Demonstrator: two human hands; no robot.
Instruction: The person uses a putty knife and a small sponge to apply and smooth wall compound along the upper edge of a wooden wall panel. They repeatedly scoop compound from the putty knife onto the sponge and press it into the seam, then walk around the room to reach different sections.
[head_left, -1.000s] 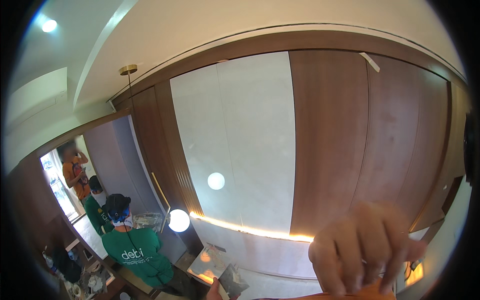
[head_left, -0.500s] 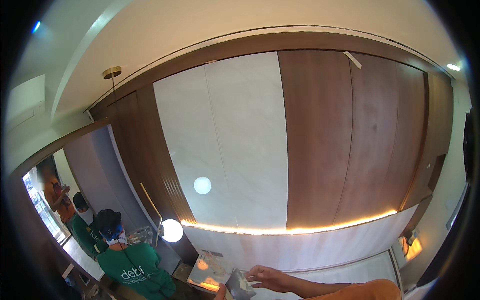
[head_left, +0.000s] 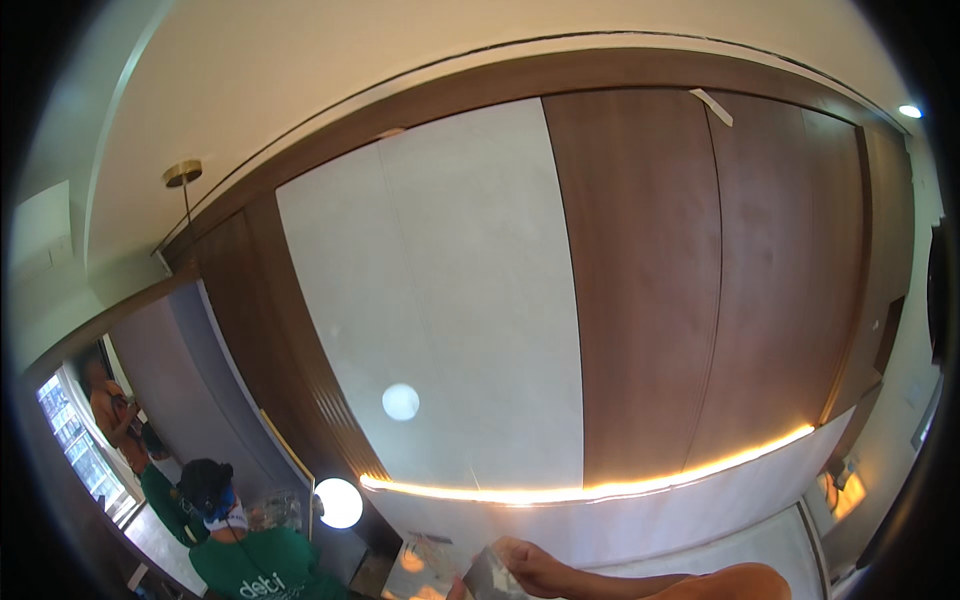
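At the bottom centre, my right hand reaches in from the lower right and has its fingers closed on the upper edge of a square grey metal plate with pale smears on it. My left hand grips the same plate from its left side, mostly cut off by the frame's lower edge. A glossy bedside surface reflecting orange light lies just beyond the plate.
A co-worker in green is at the lower left, before a mirror. A globe lamp hangs beside them. A panelled wall spans the view, with a glowing light strip above a pale headboard.
My right hand came down from the right side to the plate and closed on it. The view has shifted, and the co-worker in green appears lower in it.
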